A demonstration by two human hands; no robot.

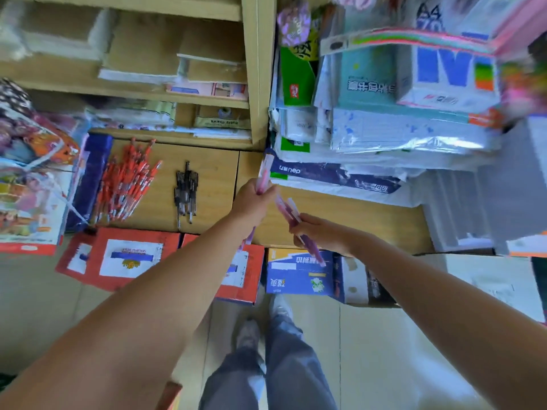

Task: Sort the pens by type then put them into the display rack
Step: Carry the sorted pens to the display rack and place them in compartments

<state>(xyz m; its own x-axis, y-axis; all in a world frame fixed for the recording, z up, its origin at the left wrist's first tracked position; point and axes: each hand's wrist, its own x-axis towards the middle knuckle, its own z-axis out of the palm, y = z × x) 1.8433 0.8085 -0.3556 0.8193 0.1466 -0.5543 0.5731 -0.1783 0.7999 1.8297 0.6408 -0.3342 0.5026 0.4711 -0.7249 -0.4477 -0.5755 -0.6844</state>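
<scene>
left grip is clamping pink pens | right grip is clamping apparently purple pens | red pens, black pens are lying on tabletop

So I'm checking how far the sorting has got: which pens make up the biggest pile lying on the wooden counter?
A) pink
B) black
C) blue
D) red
D: the red pens form a large heap on the counter. The black pens beside them are only a few, and the pink pens are held in the left hand and the right hand.
</scene>
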